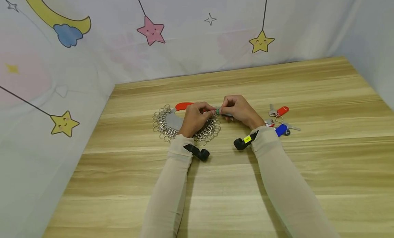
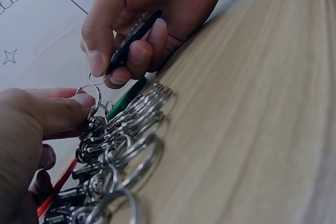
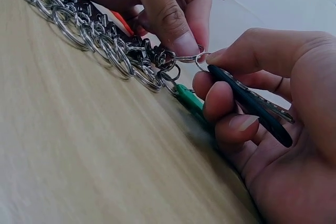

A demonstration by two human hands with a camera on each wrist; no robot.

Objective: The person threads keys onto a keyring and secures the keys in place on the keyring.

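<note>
My left hand (image 1: 196, 117) pinches a large split ring (image 3: 185, 57) at the end of a row of metal clips and rings (image 3: 100, 40). That row hangs around a flat grey plate (image 1: 173, 121). Between thumb and fingers, my right hand (image 1: 241, 110) grips a dark key tag (image 3: 254, 106) and a key (image 3: 262, 96) lying along it. Their small thin ring (image 3: 201, 62) meets the large ring right at both sets of fingertips. Just below hangs a green tag (image 3: 190, 101) from a neighbouring ring, partly hidden behind my right fingers.
A red curved piece (image 1: 184, 106) lies at the plate's far edge. Right of my right hand are loose keys (image 1: 272, 110) with a red tag (image 1: 282, 110) and a blue tag (image 1: 280, 130). A printed curtain (image 1: 191, 56) hangs behind the wooden table (image 1: 227, 197).
</note>
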